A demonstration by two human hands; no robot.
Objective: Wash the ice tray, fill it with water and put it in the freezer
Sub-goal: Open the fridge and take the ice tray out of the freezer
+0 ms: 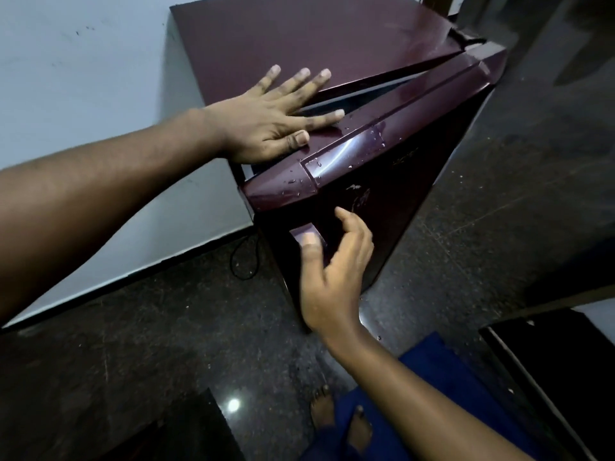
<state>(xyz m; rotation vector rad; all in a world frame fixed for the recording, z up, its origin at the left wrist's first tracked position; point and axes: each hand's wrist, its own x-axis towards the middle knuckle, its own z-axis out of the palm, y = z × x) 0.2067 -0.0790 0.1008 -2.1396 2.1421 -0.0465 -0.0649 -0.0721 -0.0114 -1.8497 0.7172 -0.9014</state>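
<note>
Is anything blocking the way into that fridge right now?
Yes, its own door: it stands only a crack open, a narrow gap showing by the left hand, which lies flat on top. The right hand is at the door's handle.

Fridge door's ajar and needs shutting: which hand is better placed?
Right hand: open at the door front beside the handle recess. The left hand lies flat on top, fingers across the gap.
</note>
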